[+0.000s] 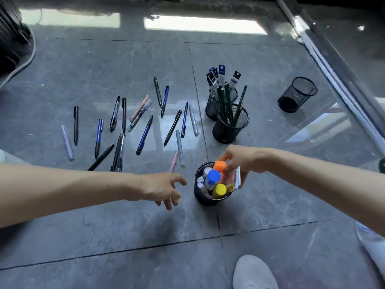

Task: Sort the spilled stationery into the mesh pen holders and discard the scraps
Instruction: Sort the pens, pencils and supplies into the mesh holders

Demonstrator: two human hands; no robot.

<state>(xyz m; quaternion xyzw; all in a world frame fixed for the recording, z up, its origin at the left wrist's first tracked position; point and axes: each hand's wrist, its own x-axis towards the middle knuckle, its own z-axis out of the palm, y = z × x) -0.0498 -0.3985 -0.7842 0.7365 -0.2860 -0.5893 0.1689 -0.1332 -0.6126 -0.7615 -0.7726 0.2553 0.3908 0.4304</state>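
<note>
Loose pens (144, 134) lie scattered left and far. The near mesh holder (203, 198) is crammed. The right hand (243, 161) pinches a clear packet (236, 177) at its rim, and the left hand (160, 188) hovers beside it, fingers slack and holding nothing. Forcing the packet in could tip the holder.

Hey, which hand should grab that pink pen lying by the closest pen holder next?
Left, probably. The left hand hovers open right beside the pink pen, holding nothing, while the right hand is busy pinching a clear packet over the near mesh holder.

Left hand (164, 188) splayed, right hand (243, 161) pinching packet (236, 177)
</note>
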